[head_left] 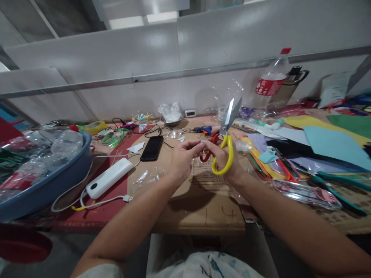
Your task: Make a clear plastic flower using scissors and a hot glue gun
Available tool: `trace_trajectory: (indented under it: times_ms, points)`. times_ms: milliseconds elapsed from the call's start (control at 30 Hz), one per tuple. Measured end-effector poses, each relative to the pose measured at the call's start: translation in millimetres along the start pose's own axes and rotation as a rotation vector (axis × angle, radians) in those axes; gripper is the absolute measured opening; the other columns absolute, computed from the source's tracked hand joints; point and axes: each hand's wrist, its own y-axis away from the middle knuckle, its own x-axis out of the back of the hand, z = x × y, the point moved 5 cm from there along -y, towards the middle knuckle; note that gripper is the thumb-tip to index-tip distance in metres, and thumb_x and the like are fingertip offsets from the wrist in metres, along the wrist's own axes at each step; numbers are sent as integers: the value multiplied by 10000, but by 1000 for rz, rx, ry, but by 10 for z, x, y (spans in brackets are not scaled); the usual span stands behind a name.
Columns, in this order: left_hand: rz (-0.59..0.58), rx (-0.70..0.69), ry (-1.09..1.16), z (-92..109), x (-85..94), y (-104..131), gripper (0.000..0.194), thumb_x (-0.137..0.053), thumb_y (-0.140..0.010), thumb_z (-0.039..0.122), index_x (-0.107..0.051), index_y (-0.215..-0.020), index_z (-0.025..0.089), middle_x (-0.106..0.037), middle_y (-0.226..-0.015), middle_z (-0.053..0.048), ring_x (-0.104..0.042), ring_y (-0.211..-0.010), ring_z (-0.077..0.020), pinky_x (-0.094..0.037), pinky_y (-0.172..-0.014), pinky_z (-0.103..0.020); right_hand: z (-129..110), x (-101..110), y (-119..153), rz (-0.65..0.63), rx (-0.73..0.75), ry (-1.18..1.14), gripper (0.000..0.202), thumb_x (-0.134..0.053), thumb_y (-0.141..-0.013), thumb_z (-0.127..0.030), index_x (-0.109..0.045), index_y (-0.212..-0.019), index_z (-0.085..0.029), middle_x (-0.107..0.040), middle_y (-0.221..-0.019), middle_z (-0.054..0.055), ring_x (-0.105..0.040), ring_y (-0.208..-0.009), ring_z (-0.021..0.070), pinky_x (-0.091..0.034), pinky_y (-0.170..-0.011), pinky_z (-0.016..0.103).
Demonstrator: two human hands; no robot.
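My right hand (222, 156) holds a pair of scissors (230, 156) with one yellow and one red handle. The blades point up, slightly apart. My left hand (183, 157) is closed in a pinch, its fingertips meeting those of my right hand. A small pale piece (202, 141) shows between the fingertips, too small to name. Below the hands lies a cardboard sheet (185, 214) with line drawings and red marks. Small clear plastic pieces (149, 175) are scattered on it, left of my left hand.
A blue basin (84, 158) of plastic bottles stands left. Nearby are a white power strip (110, 178) and a black phone (152, 148). A glue gun (203, 129) lies behind my hands. Coloured paper (333, 141), green-handled pliers (339, 177) and a large bottle (272, 79) are on the right.
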Motion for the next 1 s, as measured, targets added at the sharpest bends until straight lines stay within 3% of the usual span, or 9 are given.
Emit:
trace_trajectory:
  times_ms: [100, 200, 333, 600, 767, 1000]
  points:
    - [21, -13, 14, 11, 27, -11, 291, -927, -545, 265, -727, -705, 127, -678, -655, -4, -574, -587, -75, -454, -614, -226, -83, -25, 25, -5, 25, -18, 307, -714, -825, -354, -519, -1038, -249, -598, -767, -16, -606, -659, 167, -524, -597, 322]
    - [18, 22, 59, 28, 60, -42, 297, -933, -520, 233, -709, -684, 127, -683, -669, -6, -585, -583, -74, -470, -609, -213, -103, -59, 22, -71, 15, -45, 377, -706, -849, -436, -484, -1092, -252, -566, -752, -38, -540, -543, 130, -475, -509, 299]
    - [17, 56, 125, 123, 119, -109, 250, -904, -578, 172, -692, -696, 110, -670, -658, -16, -569, -549, -50, -439, -558, -167, -60, -49, -12, -140, 45, 86, 379, -626, -904, -538, -514, -1107, -239, -546, -737, -25, -514, -585, 132, -441, -535, 288]
    - [70, 96, 236, 326, 218, -158, 229, -868, -627, 91, -657, -714, 107, -650, -658, -3, -540, -522, -20, -403, -510, -119, 115, -193, 59, -472, 14, 292, 481, -523, -925, -628, -597, -1163, -217, -564, -700, -2, -510, -608, 162, -386, -542, 290]
    - [77, 74, 228, 316, 229, -159, 227, -875, -625, 100, -671, -722, 116, -654, -666, 8, -540, -530, -18, -408, -519, -125, 53, -233, 93, -485, 63, 305, 472, -541, -912, -636, -615, -1090, -205, -546, -666, -12, -486, -598, 154, -410, -578, 298]
    - [64, 12, 213, 248, 234, -183, 234, -889, -612, 144, -702, -749, 114, -674, -683, 3, -545, -529, -21, -425, -532, -138, 127, -232, 104, -488, -4, 256, 536, -520, -892, -693, -597, -1121, -214, -493, -630, -31, -420, -528, 133, -347, -480, 264]
